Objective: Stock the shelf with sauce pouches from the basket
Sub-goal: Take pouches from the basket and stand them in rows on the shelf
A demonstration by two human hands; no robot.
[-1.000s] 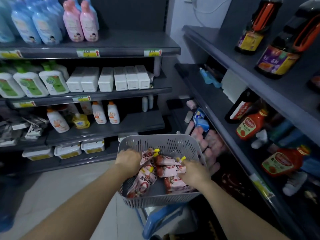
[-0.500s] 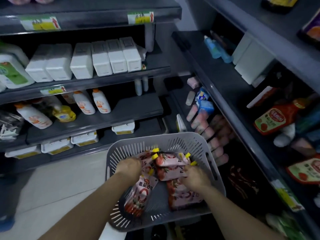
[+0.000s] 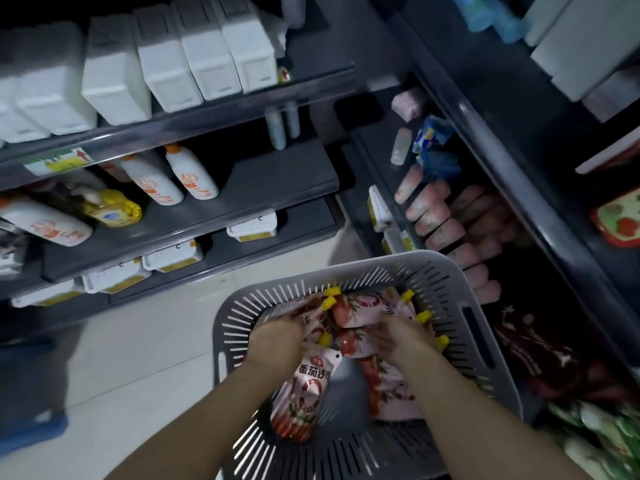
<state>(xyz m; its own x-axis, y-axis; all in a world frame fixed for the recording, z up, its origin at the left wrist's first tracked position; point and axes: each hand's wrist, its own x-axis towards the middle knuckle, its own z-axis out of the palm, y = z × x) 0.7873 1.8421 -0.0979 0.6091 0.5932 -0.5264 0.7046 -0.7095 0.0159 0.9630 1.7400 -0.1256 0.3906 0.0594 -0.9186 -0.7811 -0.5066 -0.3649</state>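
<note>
Two hands of mine are down in the grey slotted basket (image 3: 398,258), the nearest thing to me, a patch of its bare floor showing between my forearms. Six yellow caps (image 3: 332,291) poke out of the pink sauce pouches (image 3: 360,306) heaped at its far end. The pouches overlap too much for me to count them. One printed pouch (image 3: 310,386) lies lengthwise just under my left wrist.

My left hand (image 3: 273,341) sits knuckles-up on the left of the heap. Its fingers bend down into the pile with the tips hidden, so I cannot tell whether they have closed on a pouch. My right hand (image 3: 398,337) lies over the right of the heap, fingers spread and bent on the pouch tops. It is blurred, and I cannot tell whether it grips anything. Both forearms reach forward from the bottom edge, nearly side by side.

Past the basket on the left is a pale tiled floor (image 3: 156,341). On the right, a dark shelf (image 3: 372,147) carries a row of pink stocked pouches (image 3: 436,223) standing on end, running up to the basket's far rim, too blurred to count.

Farther off, the left shelving holds four white tubs (image 3: 173,258) with yellow labels lowest. Above them are three white bottles (image 3: 192,173) with orange caps and one yellow bottle (image 3: 112,209). Above those I make out six white boxes (image 3: 207,53).
</note>
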